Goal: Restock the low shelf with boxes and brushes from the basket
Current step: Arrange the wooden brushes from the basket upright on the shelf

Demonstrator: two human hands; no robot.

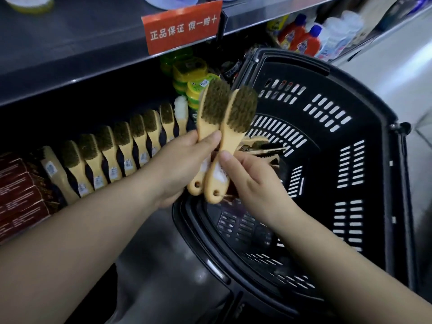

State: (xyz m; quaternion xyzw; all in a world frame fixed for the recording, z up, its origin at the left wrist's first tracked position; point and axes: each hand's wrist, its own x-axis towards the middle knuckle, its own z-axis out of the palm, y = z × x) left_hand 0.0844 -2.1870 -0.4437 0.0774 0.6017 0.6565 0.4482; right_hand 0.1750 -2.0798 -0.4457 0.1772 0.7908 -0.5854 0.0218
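I hold two brushes [240, 108] just above the basket [378, 183] — left hand [180, 167] grips one handle, right hand [254, 185] pinches the other, hands almost touching. I judge this the stocking step — next they need standing upright into the shelf row [121, 146].

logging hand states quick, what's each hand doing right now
left hand: grips the handle of the left brush, thumb over it.
right hand: pinches the handle of the right brush.
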